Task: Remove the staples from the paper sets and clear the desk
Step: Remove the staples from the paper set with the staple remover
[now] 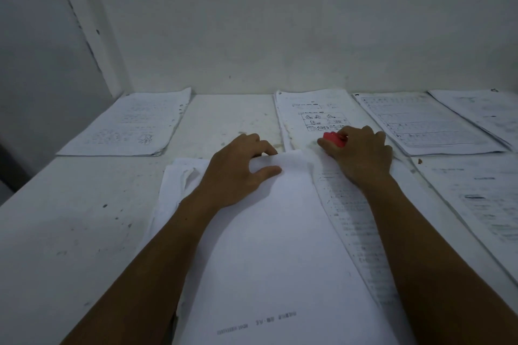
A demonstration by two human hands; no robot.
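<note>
- The paper set (280, 232) you're working on lies on the tabletop (70, 232) right in front of you, its blank top sheet turned back so a printed page shows along its right edge
- Your left hand (238, 173) rests on the set's far end, thumb and fingers (266, 150) curled and pinching the top edge of the lifted sheet
- Your right hand (361, 154) is closed round a red staple remover (335, 139), held at the set's far right corner
- Other paper sets lie around: one at the far left (126, 123), one with cartoon panels (311, 117) just beyond your right hand, a lined one (426, 123) to its right, and more at the right edge (482, 196), partly cut off
- The staple itself is hidden under your right hand, and the remover's jaws cannot be made out in the dim light
</note>
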